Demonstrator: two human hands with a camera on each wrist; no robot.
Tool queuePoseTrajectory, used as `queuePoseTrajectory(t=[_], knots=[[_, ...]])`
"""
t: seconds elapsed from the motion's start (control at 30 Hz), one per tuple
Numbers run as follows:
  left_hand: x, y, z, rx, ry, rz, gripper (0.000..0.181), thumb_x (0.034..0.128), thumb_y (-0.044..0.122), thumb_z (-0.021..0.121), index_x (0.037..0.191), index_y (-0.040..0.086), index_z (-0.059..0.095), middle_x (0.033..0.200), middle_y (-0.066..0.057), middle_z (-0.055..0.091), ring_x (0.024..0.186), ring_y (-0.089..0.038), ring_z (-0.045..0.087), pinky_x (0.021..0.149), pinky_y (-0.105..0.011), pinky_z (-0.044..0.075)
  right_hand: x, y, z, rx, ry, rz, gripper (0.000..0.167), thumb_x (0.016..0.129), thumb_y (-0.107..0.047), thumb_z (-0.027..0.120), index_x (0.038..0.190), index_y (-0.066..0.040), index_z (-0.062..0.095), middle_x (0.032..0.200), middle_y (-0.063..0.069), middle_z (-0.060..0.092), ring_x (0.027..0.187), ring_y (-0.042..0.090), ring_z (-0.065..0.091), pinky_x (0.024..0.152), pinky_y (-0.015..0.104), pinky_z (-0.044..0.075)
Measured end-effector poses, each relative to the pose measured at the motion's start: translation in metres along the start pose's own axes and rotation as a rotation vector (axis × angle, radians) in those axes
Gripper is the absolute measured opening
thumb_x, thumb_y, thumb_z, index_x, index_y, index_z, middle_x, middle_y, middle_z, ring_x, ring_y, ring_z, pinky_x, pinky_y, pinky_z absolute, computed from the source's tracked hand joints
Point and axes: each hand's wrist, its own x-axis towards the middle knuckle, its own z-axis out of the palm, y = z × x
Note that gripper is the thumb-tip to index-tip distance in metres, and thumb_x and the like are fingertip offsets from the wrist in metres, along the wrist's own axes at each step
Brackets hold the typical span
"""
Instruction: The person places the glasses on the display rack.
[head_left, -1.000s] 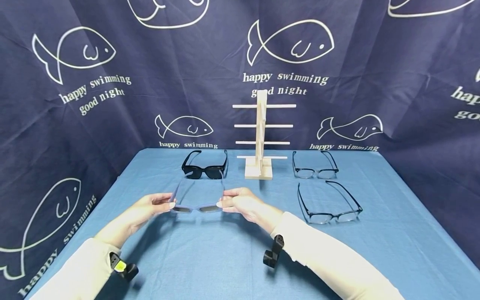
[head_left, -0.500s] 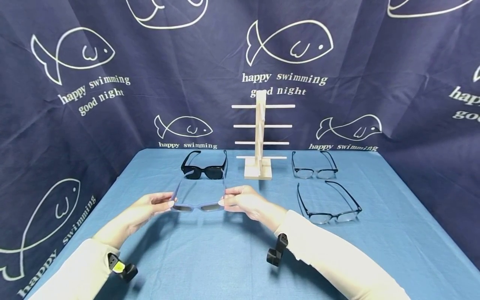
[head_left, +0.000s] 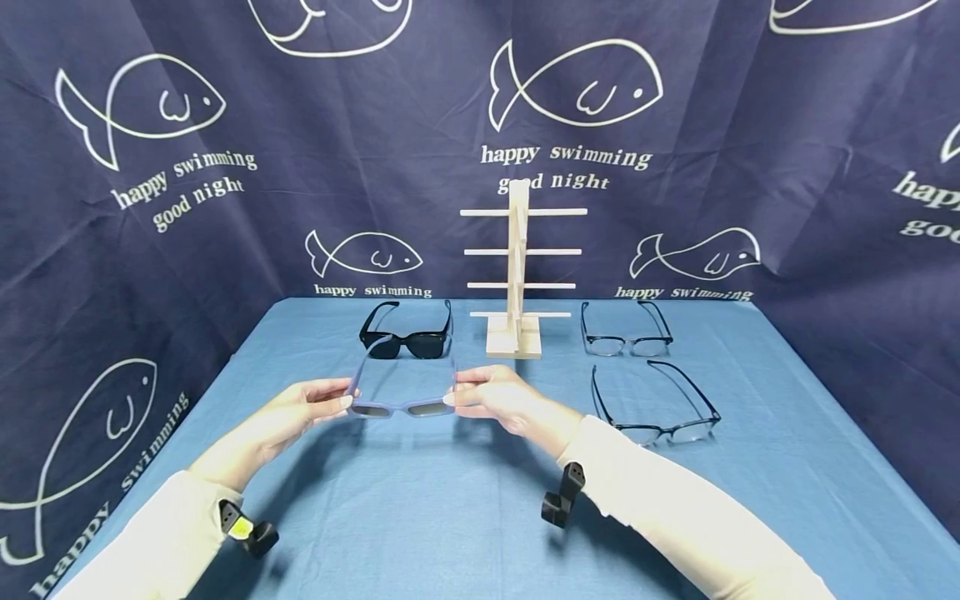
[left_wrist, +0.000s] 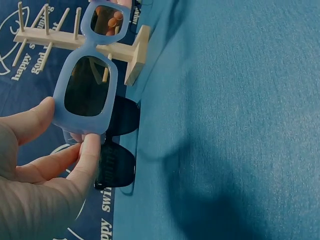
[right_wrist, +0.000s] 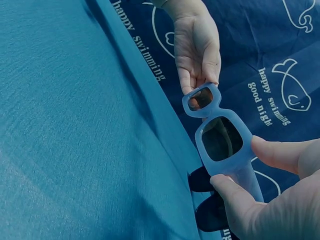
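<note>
Light-blue sunglasses (head_left: pixel 406 408) with dark lenses are held off the table, their arms unfolded and pointing away from me. My left hand (head_left: pixel 300 408) pinches the left hinge corner between thumb and fingers, as the left wrist view shows with the blue frame (left_wrist: pixel 85 122) close up. At the opposite corner my right hand (head_left: pixel 502 400) pinches the frame the same way; the right wrist view shows its thumb and finger against the frame (right_wrist: pixel 225 162). Black sunglasses (head_left: pixel 407 343) lie just behind, partly overlapped by the blue pair's arm.
A wooden rack (head_left: pixel 517 267) with several horizontal pegs stands at the back middle. Two clear-lens glasses lie at right: a far pair (head_left: pixel 628 343) and a nearer pair (head_left: pixel 663 429), partly behind my right sleeve. A dark printed curtain (head_left: pixel 420 150) borders the blue table (head_left: pixel 420 517).
Both hands have lifted the blue sunglasses slightly and shifted them a little to the right, toward the rack. The grip on both corners stays the same.
</note>
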Motion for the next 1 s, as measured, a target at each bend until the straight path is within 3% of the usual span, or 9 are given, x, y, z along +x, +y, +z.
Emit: queuePoseTrajectory(t=[0.23, 0.53, 0.73, 1.0], knots=[[0.002, 0.002, 0.003, -0.019, -0.013, 0.003, 0.064, 0.0963, 0.019, 0.061, 0.145, -0.011, 0.032, 0.132, -0.007, 0.061, 0.108, 0.005, 0.058, 0.093, -0.008, 0.046, -0.005, -0.003, -0.005, -0.022, 0.010, -0.001, 0.055, 0.087, 0.005, 0.065, 0.137, 0.012, 0.043, 0.134, 0.029, 0.054, 0.102, 0.020, 0.064, 0.099, 0.039, 0.053], [0.005, 0.006, 0.008, -0.037, -0.043, -0.003, 0.063, 0.0968, 0.018, 0.060, 0.146, -0.009, 0.031, 0.141, -0.016, 0.053, 0.114, 0.002, 0.057, 0.098, -0.013, 0.047, -0.011, -0.003, -0.014, -0.016, 0.011, -0.009, 0.058, 0.087, 0.005, 0.066, 0.139, 0.011, 0.042, 0.136, 0.027, 0.052, 0.109, 0.023, 0.063, 0.099, 0.038, 0.053], [0.007, 0.007, 0.013, -0.027, -0.044, -0.003, 0.062, 0.0965, 0.017, 0.060, 0.146, -0.008, 0.033, 0.144, -0.024, 0.046, 0.117, -0.004, 0.058, 0.099, -0.015, 0.048, -0.014, -0.002, -0.020, -0.007, 0.023, -0.018, 0.057, 0.087, 0.006, 0.064, 0.139, 0.011, 0.041, 0.134, 0.027, 0.054, 0.102, 0.019, 0.064, 0.099, 0.037, 0.053], [0.011, 0.010, 0.022, -0.034, -0.041, 0.009, 0.062, 0.0957, 0.017, 0.062, 0.145, -0.008, 0.034, 0.145, -0.029, 0.041, 0.109, 0.003, 0.058, 0.100, -0.017, 0.048, -0.020, -0.003, -0.029, -0.022, 0.007, -0.032, 0.056, 0.090, 0.006, 0.059, 0.141, 0.013, 0.037, 0.138, 0.031, 0.049, 0.107, 0.020, 0.064, 0.102, 0.037, 0.051]])
